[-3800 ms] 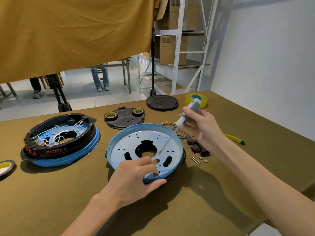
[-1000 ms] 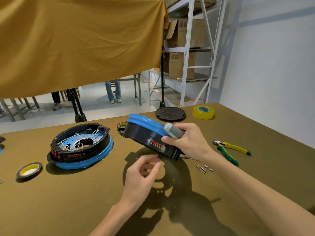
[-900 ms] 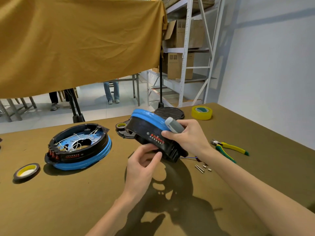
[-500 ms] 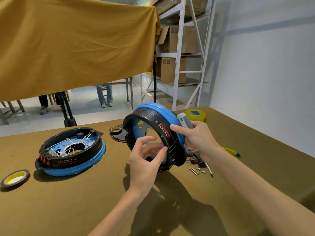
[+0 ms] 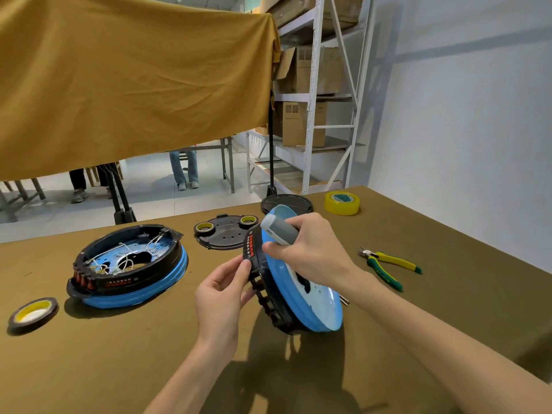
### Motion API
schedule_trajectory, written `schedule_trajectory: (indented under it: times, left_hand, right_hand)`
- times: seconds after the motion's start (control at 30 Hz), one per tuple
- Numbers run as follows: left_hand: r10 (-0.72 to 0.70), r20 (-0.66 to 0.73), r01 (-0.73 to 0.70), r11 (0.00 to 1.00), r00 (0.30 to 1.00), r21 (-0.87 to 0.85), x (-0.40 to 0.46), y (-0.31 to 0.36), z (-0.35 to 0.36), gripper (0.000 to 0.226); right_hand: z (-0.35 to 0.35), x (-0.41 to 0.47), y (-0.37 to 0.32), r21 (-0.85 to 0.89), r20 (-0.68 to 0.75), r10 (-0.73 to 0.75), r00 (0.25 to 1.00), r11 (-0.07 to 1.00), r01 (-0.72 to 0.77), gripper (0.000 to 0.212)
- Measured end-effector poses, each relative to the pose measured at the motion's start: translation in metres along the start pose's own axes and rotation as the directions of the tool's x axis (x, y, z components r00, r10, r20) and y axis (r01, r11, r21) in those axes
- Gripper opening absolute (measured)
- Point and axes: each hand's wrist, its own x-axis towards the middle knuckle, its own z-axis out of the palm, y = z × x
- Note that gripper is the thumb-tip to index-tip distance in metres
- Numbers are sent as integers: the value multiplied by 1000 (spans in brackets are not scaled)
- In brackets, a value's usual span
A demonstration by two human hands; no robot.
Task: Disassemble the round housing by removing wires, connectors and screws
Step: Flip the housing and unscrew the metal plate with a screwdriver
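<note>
A round housing [image 5: 310, 306], black ring on a light blue plate, stands on edge in the middle of the table, blue face turned right. My left hand [image 5: 222, 289] pinches its black rim on the left side. My right hand [image 5: 310, 252] grips the top of the housing together with a grey-handled screwdriver [image 5: 279, 231]; the screwdriver's shaft is hidden behind the plate. A second round housing [image 5: 128, 264] lies flat at the left with white wires inside it.
A black cover plate [image 5: 227, 231] carrying two small tape rolls lies behind the housing, and a black disc [image 5: 286, 203] sits farther back. Yellow tape roll [image 5: 342, 202] at back right, green-yellow pliers [image 5: 388, 267] at right, another tape roll [image 5: 33, 313] at far left.
The housing, flat under my hands at first, was lifted and turned over. In the last half second it rotated further, so its blue face now points right and its lower edge rests on the table.
</note>
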Motion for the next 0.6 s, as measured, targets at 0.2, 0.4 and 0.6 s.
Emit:
schedule_trajectory:
  times: [0.2, 0.4, 0.6]
  left_hand:
    - [-196, 108, 196, 981, 975, 7, 10, 10, -25, 31]
    - [-401, 154, 370, 908, 903, 195, 28, 6, -53, 63]
    - [-558, 151, 538, 829, 816, 155, 35, -7, -75, 67]
  right_hand:
    - [21, 12, -12, 82, 217, 112, 970, 988, -132, 36]
    - [34, 4, -2, 277, 424, 167, 890, 912, -303, 31]
    - [21, 16, 12, 548, 106, 241, 965, 795, -259, 43]
